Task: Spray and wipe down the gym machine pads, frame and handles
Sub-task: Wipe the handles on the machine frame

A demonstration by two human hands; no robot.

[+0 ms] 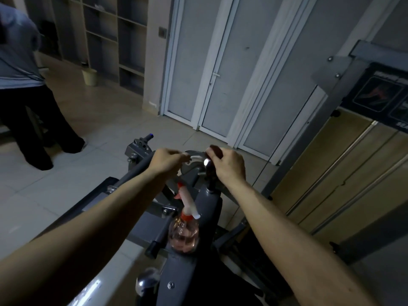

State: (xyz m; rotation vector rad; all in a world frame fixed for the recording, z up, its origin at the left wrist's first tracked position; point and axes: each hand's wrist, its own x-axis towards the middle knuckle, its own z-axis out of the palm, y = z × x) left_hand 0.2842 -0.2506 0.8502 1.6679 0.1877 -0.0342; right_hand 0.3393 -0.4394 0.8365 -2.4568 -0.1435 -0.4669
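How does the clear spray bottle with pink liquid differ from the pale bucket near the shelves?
The clear spray bottle rests on the grey machine frame; the pale bucket stands on the tiled floor. The bottle is see-through, with an orange collar; the bucket is opaque. Neither is held.

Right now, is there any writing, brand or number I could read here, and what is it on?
"SEA": white letters, cut off by the picture edge, at the bottom of the black instruction placard on the grey metal machine frame.
Heading above the placard's figure drawings: too blurred to read.
On the clear spray bottle of pink liquid: no label readable.
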